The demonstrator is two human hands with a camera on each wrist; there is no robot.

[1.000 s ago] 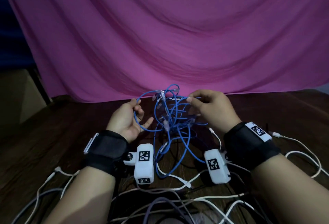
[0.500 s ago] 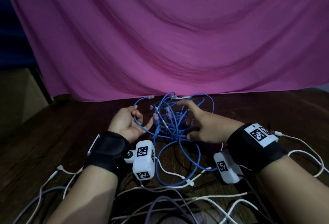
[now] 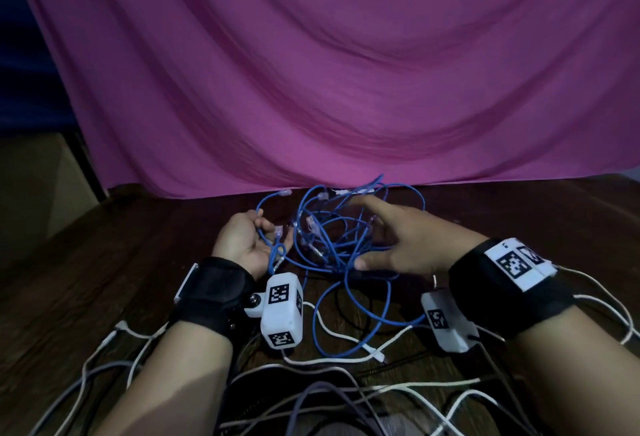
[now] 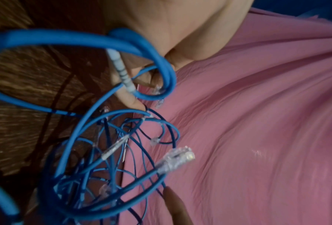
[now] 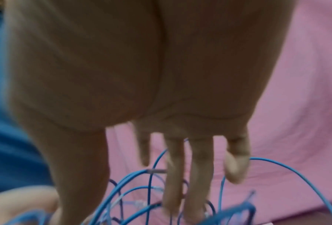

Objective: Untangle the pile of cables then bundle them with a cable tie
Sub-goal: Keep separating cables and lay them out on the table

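I'm untangling: my left hand (image 3: pixel 244 243) curls its fingers round one loop of the blue cables (image 3: pixel 332 238), knotted above the desk (image 3: pixel 104 280); my right hand (image 3: pixel 408 240) spreads open into them. Next, find a loose plug.

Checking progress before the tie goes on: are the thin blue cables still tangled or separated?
Still tangled: the thin blue cables form one knotted clump of crossing loops between the left hand and right hand.

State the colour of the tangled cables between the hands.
Blue cables, with clear plugs; the head view shows them best.
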